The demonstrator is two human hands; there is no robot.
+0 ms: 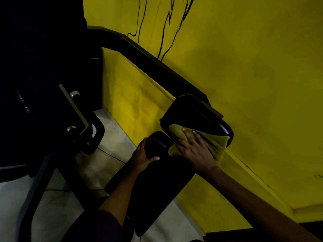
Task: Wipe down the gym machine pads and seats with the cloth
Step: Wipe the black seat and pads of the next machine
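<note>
Right hand point(194, 151) lies flat, fingers spread, pressing the olive-yellow plush cloth point(215, 146) onto the lower edge of the glossy black vinyl upper pad point(192, 110) at centre-right of the frame. Left hand point(142, 158) wraps thumb and fingers round the rounded top end of the long black vinyl seat pad point(157, 186) just below-left of it. Cloth looks light, soft and limp, so drive it with a flat palm over its middle, not a corner pinch; pads look cushioned, slick and fixed to the black steel frame point(148, 55), so firm pressure should be safe.
</note>
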